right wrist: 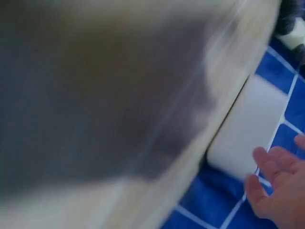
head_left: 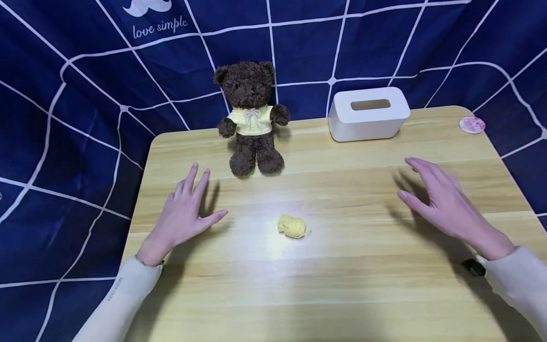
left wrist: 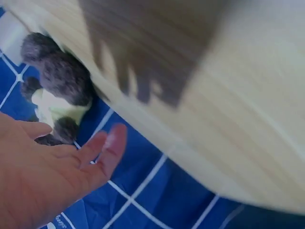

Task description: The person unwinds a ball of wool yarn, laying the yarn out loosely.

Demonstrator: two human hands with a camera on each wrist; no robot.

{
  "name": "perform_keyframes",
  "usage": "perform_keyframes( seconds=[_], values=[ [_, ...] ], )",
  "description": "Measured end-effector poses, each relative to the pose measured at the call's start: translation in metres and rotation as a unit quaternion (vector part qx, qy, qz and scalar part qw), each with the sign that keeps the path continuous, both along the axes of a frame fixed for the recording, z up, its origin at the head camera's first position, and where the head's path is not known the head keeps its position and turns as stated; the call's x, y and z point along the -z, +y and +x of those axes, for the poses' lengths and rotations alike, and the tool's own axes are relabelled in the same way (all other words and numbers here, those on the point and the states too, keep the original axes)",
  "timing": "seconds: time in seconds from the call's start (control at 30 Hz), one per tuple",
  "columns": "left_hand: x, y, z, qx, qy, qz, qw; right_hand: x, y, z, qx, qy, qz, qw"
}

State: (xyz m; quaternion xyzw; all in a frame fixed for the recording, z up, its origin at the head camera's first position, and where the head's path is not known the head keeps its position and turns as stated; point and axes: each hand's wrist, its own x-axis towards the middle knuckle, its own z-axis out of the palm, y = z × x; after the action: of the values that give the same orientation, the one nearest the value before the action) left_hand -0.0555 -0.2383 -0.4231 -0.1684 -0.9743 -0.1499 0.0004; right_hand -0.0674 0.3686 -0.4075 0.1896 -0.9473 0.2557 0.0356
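Observation:
A small skein of pale yellow yarn [head_left: 292, 226] lies on the wooden table [head_left: 273, 294], between the two hands. My left hand [head_left: 181, 216] is over the table's left side, fingers spread and holding nothing. Over the right side, my right hand [head_left: 444, 204] has its fingers extended and thumb apart, also with nothing in it. In the left wrist view the left hand [left wrist: 62, 167] overlaps part of the bear's surroundings, its palm bare. The right wrist view has the right hand [right wrist: 281, 186] in front of the white box, fingers loosely bent.
A dark brown teddy bear [head_left: 252, 118] in a yellow top stands at the back edge. Right of it is a white tissue box [head_left: 368, 114] with a slot on top. A pink round coaster [head_left: 472, 124] lies at the far right corner. Blue gridded cloth [head_left: 307, 52] surrounds the table.

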Motion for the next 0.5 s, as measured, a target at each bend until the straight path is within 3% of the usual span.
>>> perform_keyframes(
  seconds=[0.1, 0.2, 0.33, 0.5],
  values=[
    [0.004, 0.011, 0.004, 0.004, -0.029, 0.072, 0.997, 0.004, -0.015, 0.009, 0.032, -0.064, -0.068, 0.9951],
    [0.007, 0.022, 0.009, 0.006, -0.053, 0.129, 0.9902, 0.009, -0.031, 0.016, 0.048, -0.115, -0.129, 0.9839],
    [0.01, 0.043, 0.009, 0.021, -0.06, 0.176, 0.9823, 0.012, -0.053, 0.021, 0.043, -0.171, -0.201, 0.9635],
    [0.016, 0.069, 0.008, 0.037, -0.086, 0.231, 0.9685, 0.015, -0.084, 0.027, 0.036, -0.231, -0.248, 0.9401]
  ],
)
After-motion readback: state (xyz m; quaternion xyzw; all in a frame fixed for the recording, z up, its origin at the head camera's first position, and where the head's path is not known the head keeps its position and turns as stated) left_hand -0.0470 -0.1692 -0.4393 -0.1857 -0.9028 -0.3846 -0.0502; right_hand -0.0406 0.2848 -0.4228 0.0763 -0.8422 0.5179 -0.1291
